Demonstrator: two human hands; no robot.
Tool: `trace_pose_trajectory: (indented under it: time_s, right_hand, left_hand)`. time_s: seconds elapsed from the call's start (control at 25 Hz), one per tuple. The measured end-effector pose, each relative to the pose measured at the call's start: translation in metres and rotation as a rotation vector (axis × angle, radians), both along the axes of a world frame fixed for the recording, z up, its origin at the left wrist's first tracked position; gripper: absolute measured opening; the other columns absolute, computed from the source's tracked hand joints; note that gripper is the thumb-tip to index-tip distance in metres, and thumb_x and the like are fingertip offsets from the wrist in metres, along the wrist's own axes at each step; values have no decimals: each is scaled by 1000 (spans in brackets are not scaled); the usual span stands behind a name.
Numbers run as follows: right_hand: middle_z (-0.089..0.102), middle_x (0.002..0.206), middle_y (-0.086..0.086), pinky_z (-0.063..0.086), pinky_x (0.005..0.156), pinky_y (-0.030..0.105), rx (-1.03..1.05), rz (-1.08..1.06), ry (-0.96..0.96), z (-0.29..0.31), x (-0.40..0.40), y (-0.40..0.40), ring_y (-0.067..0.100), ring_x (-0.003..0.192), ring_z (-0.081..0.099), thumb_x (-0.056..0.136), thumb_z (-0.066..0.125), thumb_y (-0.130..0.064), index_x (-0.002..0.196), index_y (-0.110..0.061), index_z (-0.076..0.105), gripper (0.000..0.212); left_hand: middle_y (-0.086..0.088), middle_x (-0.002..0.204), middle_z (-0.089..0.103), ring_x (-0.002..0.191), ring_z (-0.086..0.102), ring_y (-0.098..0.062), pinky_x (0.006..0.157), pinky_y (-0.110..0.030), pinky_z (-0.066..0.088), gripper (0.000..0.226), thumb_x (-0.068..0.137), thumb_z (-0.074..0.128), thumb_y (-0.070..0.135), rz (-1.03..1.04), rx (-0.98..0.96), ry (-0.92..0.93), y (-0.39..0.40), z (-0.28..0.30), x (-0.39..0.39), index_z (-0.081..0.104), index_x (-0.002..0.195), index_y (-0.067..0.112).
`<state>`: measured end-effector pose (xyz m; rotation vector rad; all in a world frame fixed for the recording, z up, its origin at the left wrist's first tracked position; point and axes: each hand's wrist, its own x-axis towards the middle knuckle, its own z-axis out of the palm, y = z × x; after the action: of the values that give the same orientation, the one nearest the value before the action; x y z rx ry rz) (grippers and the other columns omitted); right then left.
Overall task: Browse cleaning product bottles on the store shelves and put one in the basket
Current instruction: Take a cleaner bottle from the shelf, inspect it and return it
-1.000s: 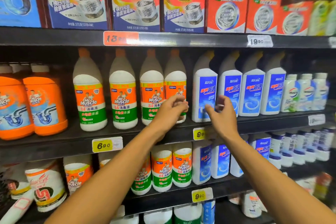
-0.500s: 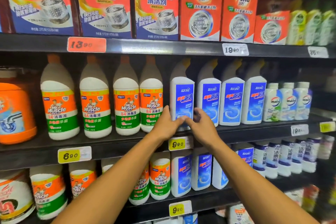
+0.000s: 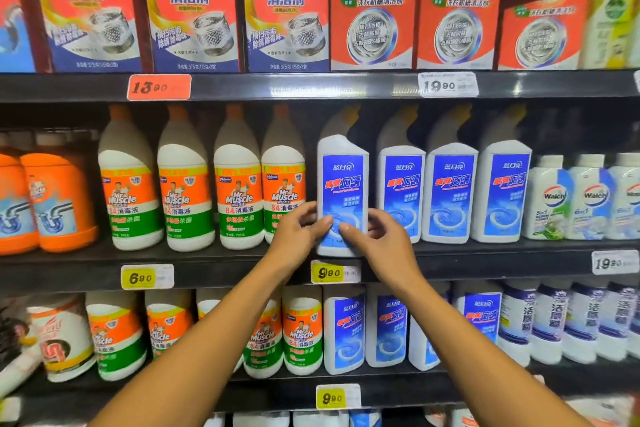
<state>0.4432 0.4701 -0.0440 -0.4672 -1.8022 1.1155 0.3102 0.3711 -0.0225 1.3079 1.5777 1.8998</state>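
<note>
Both my hands grip one blue-label bottle [image 3: 343, 191].

My left hand [image 3: 298, 229] and right hand [image 3: 384, 236] curl around its lower part from each side. It stands upright on the middle shelf [image 3: 221, 265], between Mr Muscle bottles [image 3: 282, 180] and more blue-label bottles [image 3: 450, 191].

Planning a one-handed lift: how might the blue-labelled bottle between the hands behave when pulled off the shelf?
The blue-labelled bottle looks rigid plastic, so probably stiff. Tall and narrow, it may tip. Its glossy label could be slippery; both hands grip low.
</note>
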Motion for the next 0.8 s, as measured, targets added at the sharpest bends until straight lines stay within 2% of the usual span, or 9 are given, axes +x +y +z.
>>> trace_pose_trajectory:
  time_s: [0.08, 0.16, 0.36, 0.44, 0.56, 0.72, 0.8]
  right_hand:
    - [73, 105, -6, 55, 64, 14, -140, 136, 38, 1, 3, 0, 2, 88, 72, 83, 79, -31, 114, -18, 60, 39]
    - [76, 102, -3, 55, 63, 15, -214, 236, 54, 1, 7, 1, 7, 87, 75, 83, 79, -29, 113, -14, 58, 39]
    - [77, 104, 4, 55, 64, 20, -255, 338, 57, -11, 17, -4, 14, 89, 75, 85, 77, -25, 114, -10, 59, 37]
    - [77, 107, 4, 58, 70, 23, -265, 374, 79, -18, 24, -7, 16, 93, 75, 86, 76, -21, 117, -10, 60, 37]
    - [76, 109, 2, 59, 77, 25, -274, 445, 122, -30, 37, -14, 19, 98, 74, 86, 75, -13, 121, -11, 62, 38]
    - [77, 108, 4, 58, 75, 26, -342, 478, 201, -51, 53, -34, 19, 95, 74, 71, 78, -19, 117, -13, 64, 48]
    - [76, 109, 6, 58, 76, 27, -369, 475, 205, -64, 59, -44, 19, 96, 74, 71, 79, -19, 116, -14, 64, 48]
  left_hand:
    - [8, 100, 70, 84, 72, -3, 66, -22, 59, 13, 93, 64, 18, 21, -2, 2, -5, -1, 4, 61, 102, 27]
    - [6, 96, 71, 81, 73, -3, 61, -21, 58, 9, 92, 64, 19, 48, 9, -13, -12, -2, 10, 62, 100, 22]
    - [5, 91, 71, 74, 72, -2, 56, -18, 55, 7, 92, 64, 16, 78, -8, -30, -27, -14, 27, 62, 97, 21]
    - [7, 90, 72, 74, 72, -1, 56, -17, 54, 9, 91, 65, 15, 84, 1, -44, -33, -21, 35, 62, 97, 21]
    - [8, 91, 74, 82, 73, -5, 63, -19, 56, 15, 89, 67, 15, 38, -8, -75, -44, -33, 47, 62, 103, 19]
    - [7, 104, 74, 100, 70, -11, 82, -30, 59, 34, 83, 67, 27, -32, 0, -108, -57, -40, 59, 60, 115, 19]
    - [1, 110, 74, 104, 70, -15, 84, -31, 58, 46, 78, 67, 33, -30, 23, -164, -61, -44, 64, 59, 120, 15]
